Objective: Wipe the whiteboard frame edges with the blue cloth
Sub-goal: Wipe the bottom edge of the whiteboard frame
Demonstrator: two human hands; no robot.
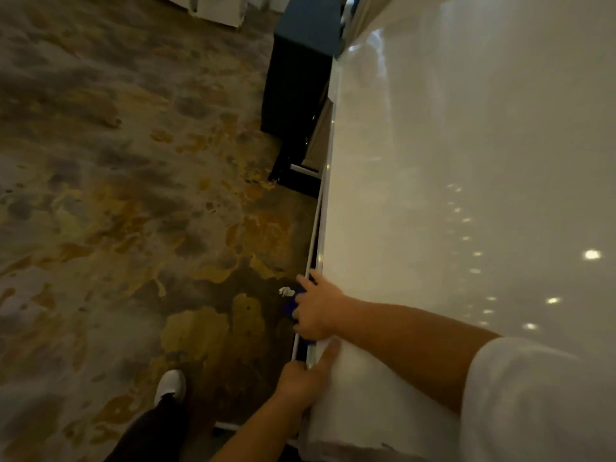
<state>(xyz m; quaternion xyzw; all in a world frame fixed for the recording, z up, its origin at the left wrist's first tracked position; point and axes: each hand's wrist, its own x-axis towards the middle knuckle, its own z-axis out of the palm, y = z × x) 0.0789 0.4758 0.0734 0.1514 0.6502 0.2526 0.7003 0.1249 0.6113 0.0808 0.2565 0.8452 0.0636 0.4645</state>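
At frame edge, right hand (pixel 316 310): fingers closed around blue cloth (pixel 290 306), pressing it against whiteboard frame (pixel 313 241)
Left hand (pixel 305 378): just below, gripping same edge, thumb on whiteboard (pixel 450 161)
Floor: patterned carpet (pixel 116 195), white shoe (pixel 170 383)

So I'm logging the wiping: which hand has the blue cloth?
The right hand, farther up the whiteboard frame edge, presses the blue cloth there. The left hand, nearer the body, grips the frame bare.

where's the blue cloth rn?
Head view, lower middle: the blue cloth is bunched under the right hand against the whiteboard frame edge, just above the left hand.
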